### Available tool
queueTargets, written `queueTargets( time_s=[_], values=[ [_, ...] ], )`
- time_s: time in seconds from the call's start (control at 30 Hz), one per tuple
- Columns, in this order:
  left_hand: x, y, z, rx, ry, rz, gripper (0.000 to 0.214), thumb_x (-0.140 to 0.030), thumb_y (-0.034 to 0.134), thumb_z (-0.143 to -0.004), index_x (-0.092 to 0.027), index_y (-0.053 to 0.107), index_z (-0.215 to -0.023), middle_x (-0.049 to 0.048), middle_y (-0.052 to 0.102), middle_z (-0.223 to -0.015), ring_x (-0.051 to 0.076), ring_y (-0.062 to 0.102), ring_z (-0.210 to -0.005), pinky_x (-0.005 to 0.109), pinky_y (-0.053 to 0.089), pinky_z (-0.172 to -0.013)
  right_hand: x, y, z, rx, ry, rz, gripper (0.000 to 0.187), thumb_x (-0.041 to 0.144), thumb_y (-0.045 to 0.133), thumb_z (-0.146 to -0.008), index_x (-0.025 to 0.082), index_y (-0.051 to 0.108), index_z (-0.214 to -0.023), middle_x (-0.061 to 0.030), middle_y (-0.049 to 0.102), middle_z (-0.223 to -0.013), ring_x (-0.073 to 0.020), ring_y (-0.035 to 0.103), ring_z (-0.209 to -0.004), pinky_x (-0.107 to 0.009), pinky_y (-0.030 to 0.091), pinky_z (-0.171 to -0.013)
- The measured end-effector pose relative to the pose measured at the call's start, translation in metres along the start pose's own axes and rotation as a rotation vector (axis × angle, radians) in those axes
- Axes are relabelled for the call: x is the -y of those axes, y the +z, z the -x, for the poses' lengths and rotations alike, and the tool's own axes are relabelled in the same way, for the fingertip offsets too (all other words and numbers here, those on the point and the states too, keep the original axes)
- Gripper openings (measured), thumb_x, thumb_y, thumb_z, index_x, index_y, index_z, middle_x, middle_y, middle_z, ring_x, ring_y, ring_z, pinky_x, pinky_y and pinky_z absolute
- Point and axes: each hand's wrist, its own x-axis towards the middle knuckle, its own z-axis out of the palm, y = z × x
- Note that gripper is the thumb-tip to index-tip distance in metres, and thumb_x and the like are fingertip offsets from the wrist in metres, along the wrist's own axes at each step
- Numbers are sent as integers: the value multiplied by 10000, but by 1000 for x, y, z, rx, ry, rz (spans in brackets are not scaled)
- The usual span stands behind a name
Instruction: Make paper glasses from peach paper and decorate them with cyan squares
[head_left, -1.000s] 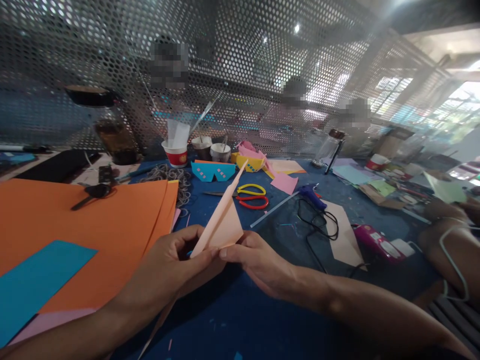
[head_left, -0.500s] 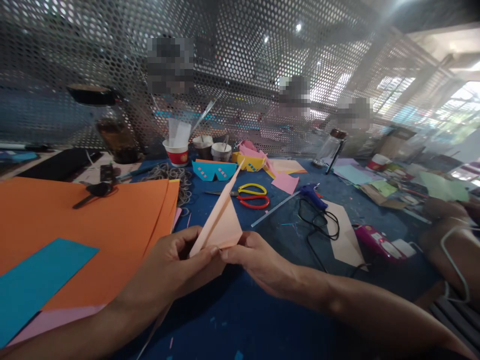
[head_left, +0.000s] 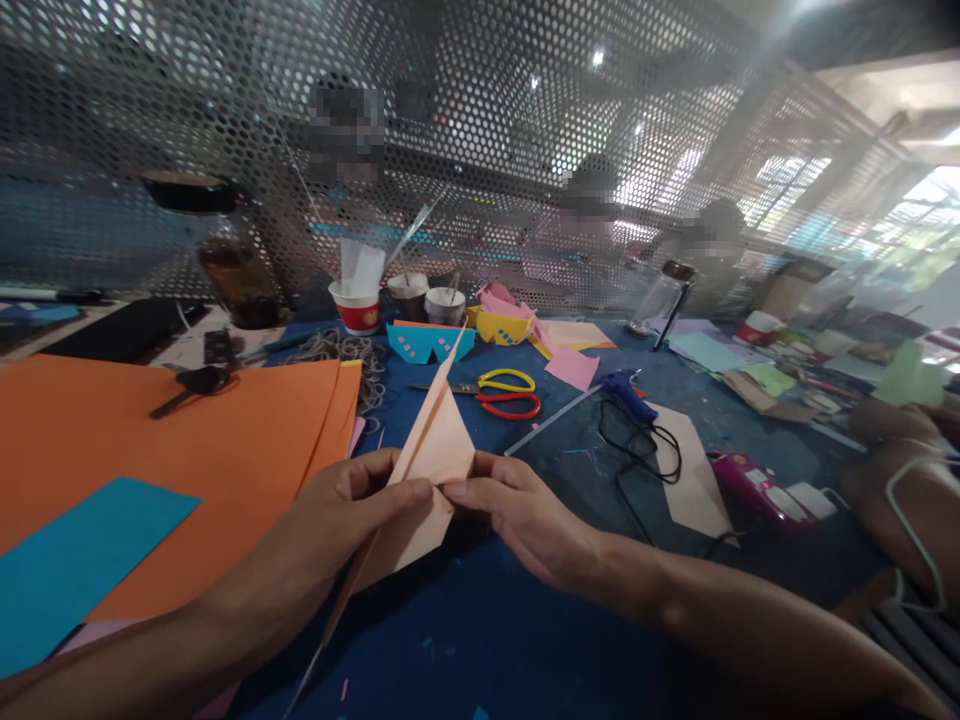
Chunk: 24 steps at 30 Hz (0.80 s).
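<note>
- The blue table [head_left: 525,640] carried craft clutter out to its far edge, below a perforated metal screen.
- Orange sheets [head_left: 187,440] covered its left side, with a teal sheet [head_left: 82,540] lying on them near the left edge.
- The left hand [head_left: 352,520] and right hand [head_left: 525,515] met above the table's near middle, each pinching the folded peach paper [head_left: 442,445] between thumb and fingertips.
- That paper was held clear of the surface, its long point aimed at the far edge.
- Yellow-and-red scissors [head_left: 502,392] lay beyond it, mid-table.
</note>
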Motion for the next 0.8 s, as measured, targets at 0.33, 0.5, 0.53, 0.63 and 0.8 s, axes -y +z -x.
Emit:
queueTargets(
  time_s=[0.33, 0.5, 0.53, 0.63, 0.8],
  values=[
    [1, -1, -3, -64, 125, -225, 505, -612, 890, -782, -227, 788, -1092, 57, 824, -954, 250, 737, -819, 323, 530, -695, 2, 1, 0, 89, -24, -19, 396, 382, 911, -804, 174, 801, -1122, -42, 780, -1006, -202, 687, -963, -364, 475, -1008],
    [0, -1, -3, -85, 154, -319, 501, -665, 846, -807, -239, 784, -1064, 44, 807, -942, 268, 735, -879, 332, 531, -729, 0, 1, 0, 97, -53, -27, 376, 362, 894, -837, 199, 813, -1166, -34, 801, -1031, -206, 698, -984, -368, 484, -1018],
    [0, 0, -2, -87, 157, -331, 501, -669, 840, -810, -242, 783, -1065, 41, 804, -940, 271, 735, -881, 332, 532, -727, -1, 1, 0, 101, -59, -27, 372, 359, 892, -841, 203, 815, -1169, -32, 803, -1036, -207, 700, -990, -371, 484, -1024],
    [-2, 2, -2, -87, 190, -365, 490, -669, 820, -822, -248, 783, -1072, 39, 804, -938, 276, 736, -880, 336, 543, -718, -2, 0, 0, 116, -73, -28, 360, 349, 880, -859, 201, 819, -1181, -38, 807, -1052, -210, 704, -1004, -373, 479, -1037],
    [-5, 4, -3, -105, 271, -452, 458, -659, 779, -841, -241, 780, -1028, 43, 804, -910, 292, 744, -877, 351, 558, -719, -4, 0, 0, 119, -76, -37, 351, 350, 868, -870, 193, 821, -1180, -46, 808, -1059, -212, 704, -1010, -391, 468, -1070]
  ],
)
